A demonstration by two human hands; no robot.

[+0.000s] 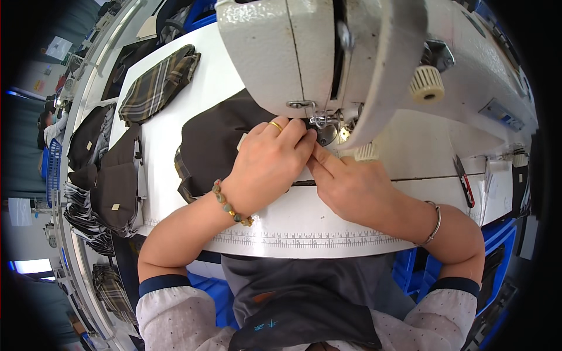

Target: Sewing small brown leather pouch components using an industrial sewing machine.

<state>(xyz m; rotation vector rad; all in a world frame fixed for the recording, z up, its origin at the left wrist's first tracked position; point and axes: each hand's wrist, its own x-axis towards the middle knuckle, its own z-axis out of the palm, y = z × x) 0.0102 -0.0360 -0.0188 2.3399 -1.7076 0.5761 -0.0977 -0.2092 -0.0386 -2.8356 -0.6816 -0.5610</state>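
Dark brown fabric makes up the workpiece, which lies flat on the white desk directly left of and partly below the head of the sewing machine; plaid cloth shows along the workpiece's left edge. The workpiece's right side runs toward the metal presser foot of the sewing machine, but the left fingers cover that edge, and whether it is clamped there cannot be told. The left hand, wearing a gold ring, rests on the workpiece with fingers bent, just on the near side of the presser foot. The right hand meets it there, index finger extended and fingertips touching or nearly touching the left ones. Whether either hand pinches the cloth cannot be confirmed, the fingertips being partly hidden. A beaded bracelet is on the left wrist, a silver bangle on the right. Well left of the sewing machine are a folded plaid piece and stacked dark brown pieces. Red-and-black thread snips lie near the right end of the sewing machine, on its near side. A printed measuring scale follows the desk's near edge, in front of the machine.
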